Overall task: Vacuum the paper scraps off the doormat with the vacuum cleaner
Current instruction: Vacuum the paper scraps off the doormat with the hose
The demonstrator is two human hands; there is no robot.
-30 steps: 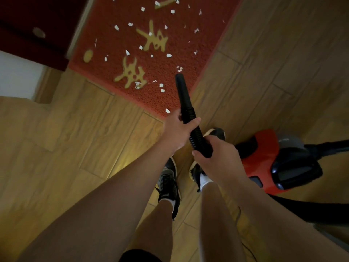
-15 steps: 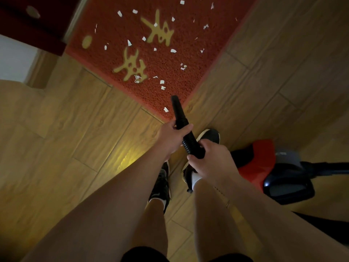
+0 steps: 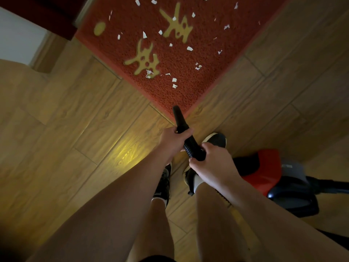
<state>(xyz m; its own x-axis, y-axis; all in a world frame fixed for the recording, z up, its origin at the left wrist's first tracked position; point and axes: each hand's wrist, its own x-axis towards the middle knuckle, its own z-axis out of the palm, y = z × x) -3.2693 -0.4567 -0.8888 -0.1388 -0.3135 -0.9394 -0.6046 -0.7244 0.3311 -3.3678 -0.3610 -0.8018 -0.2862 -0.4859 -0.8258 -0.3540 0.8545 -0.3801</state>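
A red doormat (image 3: 188, 95) with gold characters lies on the wooden floor, and several white paper scraps (image 3: 174, 80) are scattered over it. I hold the black vacuum nozzle (image 3: 179, 118) with both hands. My left hand (image 3: 172, 140) grips the smooth tube further forward. My right hand (image 3: 213, 163) grips the ribbed hose (image 3: 190, 146) behind it. The nozzle tip points at the mat's near corner. The red and black vacuum cleaner body (image 3: 268, 174) sits on the floor to my right.
My two feet in black shoes (image 3: 215, 139) stand just behind the mat's corner. A dark red door and a white wall (image 3: 17, 36) are at the upper left. Wooden floor (image 3: 75, 129) surrounds the mat.
The nozzle tip has pulled back from the middle of the mat to its near corner. The scrap that lay near that corner is no longer visible. Both hands keep their grip.
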